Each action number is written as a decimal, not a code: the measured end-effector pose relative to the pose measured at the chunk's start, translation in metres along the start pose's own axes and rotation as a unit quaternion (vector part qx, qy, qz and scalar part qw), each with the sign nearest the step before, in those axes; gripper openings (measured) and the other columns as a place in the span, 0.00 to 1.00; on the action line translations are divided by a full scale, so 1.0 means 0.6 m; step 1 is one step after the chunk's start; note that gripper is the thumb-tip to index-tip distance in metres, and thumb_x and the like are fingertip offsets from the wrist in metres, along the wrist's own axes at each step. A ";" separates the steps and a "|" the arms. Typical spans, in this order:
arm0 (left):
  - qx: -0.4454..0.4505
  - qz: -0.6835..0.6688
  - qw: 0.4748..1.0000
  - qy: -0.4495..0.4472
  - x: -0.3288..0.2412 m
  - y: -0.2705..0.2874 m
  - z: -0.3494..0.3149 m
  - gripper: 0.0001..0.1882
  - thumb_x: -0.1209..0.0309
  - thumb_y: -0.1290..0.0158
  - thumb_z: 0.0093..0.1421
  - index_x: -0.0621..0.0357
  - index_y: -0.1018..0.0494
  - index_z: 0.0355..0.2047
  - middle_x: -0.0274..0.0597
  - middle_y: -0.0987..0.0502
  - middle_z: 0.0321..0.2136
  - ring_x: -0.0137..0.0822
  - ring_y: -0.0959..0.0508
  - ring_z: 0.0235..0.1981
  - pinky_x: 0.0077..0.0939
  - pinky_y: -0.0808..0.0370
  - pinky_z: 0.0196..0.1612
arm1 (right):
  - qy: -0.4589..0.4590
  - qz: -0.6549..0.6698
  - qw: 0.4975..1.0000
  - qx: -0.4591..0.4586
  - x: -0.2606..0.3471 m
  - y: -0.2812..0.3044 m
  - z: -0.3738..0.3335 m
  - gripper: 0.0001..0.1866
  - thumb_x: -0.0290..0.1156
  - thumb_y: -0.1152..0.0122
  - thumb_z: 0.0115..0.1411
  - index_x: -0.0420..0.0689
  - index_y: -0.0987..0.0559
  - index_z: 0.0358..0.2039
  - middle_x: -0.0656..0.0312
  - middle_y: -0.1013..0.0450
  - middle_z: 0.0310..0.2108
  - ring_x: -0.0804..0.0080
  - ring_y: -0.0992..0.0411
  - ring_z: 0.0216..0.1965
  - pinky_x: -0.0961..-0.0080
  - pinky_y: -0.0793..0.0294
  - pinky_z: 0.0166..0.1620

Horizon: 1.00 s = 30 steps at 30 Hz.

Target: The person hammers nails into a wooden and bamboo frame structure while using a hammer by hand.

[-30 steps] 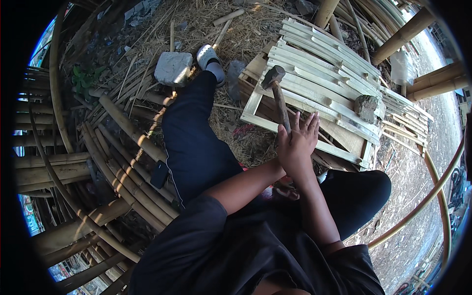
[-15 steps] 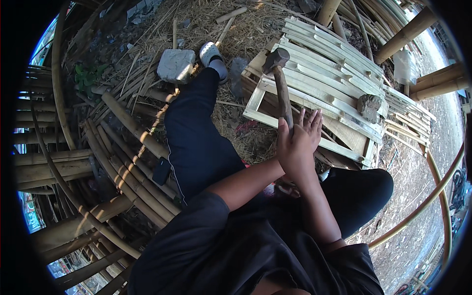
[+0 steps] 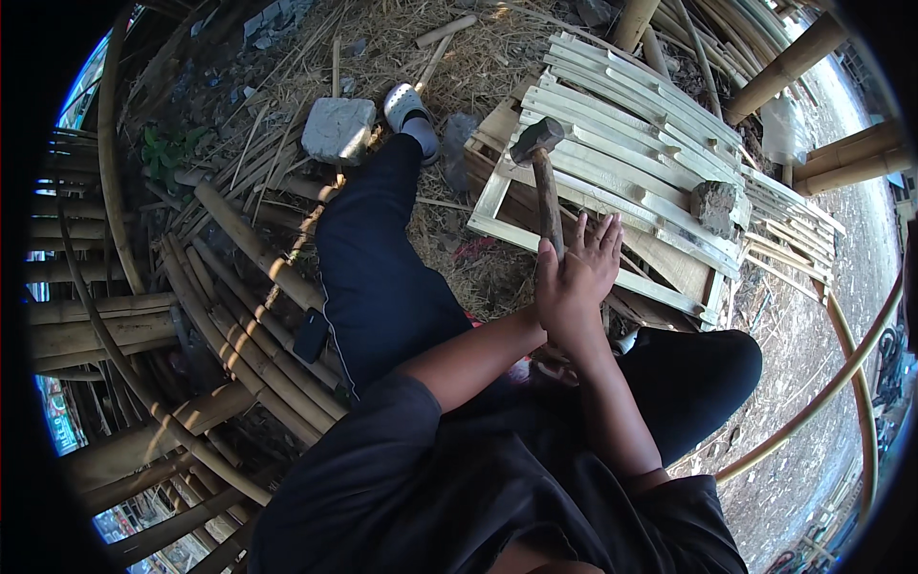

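Note:
A hammer (image 3: 546, 182) with a dark metal head and a brown wooden handle stands up in front of me, head at the top. Its handle runs down between my two hands. My left hand (image 3: 541, 321) is closed around the lower handle, mostly covered by the other hand. Over it lies my right hand (image 3: 579, 285), its back toward me and its fingers stretched out, pressed against the left hand and the handle. Beyond them lies a stack of pale slatted wooden frames (image 3: 612, 139). The lower end of the handle is hidden.
A stone lump (image 3: 719, 206) rests on the slats. Past my outstretched leg sits a pale block (image 3: 339, 129). Bamboo poles (image 3: 258, 349) lie at my left, with a small black object (image 3: 311, 335) on them. A thin bent bamboo (image 3: 813, 426) arcs at right.
The hammer head is slightly lower and tilted a little differently. My hands stay pressed together in nearly the same place, and the whole view has shifted slightly.

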<state>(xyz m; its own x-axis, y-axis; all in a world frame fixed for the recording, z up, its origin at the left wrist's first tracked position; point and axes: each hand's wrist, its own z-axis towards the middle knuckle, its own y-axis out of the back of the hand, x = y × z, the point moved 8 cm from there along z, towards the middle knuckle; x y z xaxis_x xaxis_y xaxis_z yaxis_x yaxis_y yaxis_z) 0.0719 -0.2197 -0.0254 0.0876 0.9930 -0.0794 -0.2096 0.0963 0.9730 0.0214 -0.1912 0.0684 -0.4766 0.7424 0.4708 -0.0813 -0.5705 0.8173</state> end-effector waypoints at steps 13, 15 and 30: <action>-0.001 0.007 1.000 0.004 -0.002 0.004 -0.006 0.29 0.65 0.64 0.72 0.67 0.45 0.69 0.51 0.46 0.72 0.44 0.47 0.74 0.47 0.54 0.75 | -0.084 0.240 0.967 -0.007 0.012 0.093 0.014 0.27 0.41 0.55 0.73 0.25 0.26 0.52 0.23 0.39 0.59 0.39 0.48 0.69 0.56 0.47 0.69; 0.024 0.003 1.000 -0.016 -0.017 0.009 0.006 0.29 0.66 0.64 0.71 0.68 0.44 0.69 0.52 0.45 0.72 0.45 0.47 0.74 0.47 0.53 0.75 | -0.128 0.185 0.971 0.077 -0.042 -0.009 -0.015 0.27 0.43 0.54 0.72 0.25 0.23 0.42 0.24 0.33 0.46 0.36 0.38 0.59 0.54 0.41 0.65; 0.023 -0.066 0.997 -0.041 0.002 0.008 -0.003 0.31 0.64 0.59 0.68 0.65 0.43 0.69 0.52 0.51 0.73 0.46 0.51 0.75 0.53 0.57 0.74 | -0.135 0.210 0.959 0.135 -0.051 0.029 -0.001 0.25 0.45 0.50 0.73 0.31 0.24 0.39 0.49 0.34 0.37 0.63 0.39 0.40 0.68 0.38 0.43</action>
<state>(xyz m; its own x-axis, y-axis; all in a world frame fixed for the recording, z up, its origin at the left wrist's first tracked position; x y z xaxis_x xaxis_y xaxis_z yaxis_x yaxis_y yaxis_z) 0.0689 -0.2181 -0.0210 0.1908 0.9627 -0.1920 -0.1462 0.2213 0.9642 0.0340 -0.2240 0.0679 -0.1702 0.5512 0.8168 0.3155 -0.7548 0.5751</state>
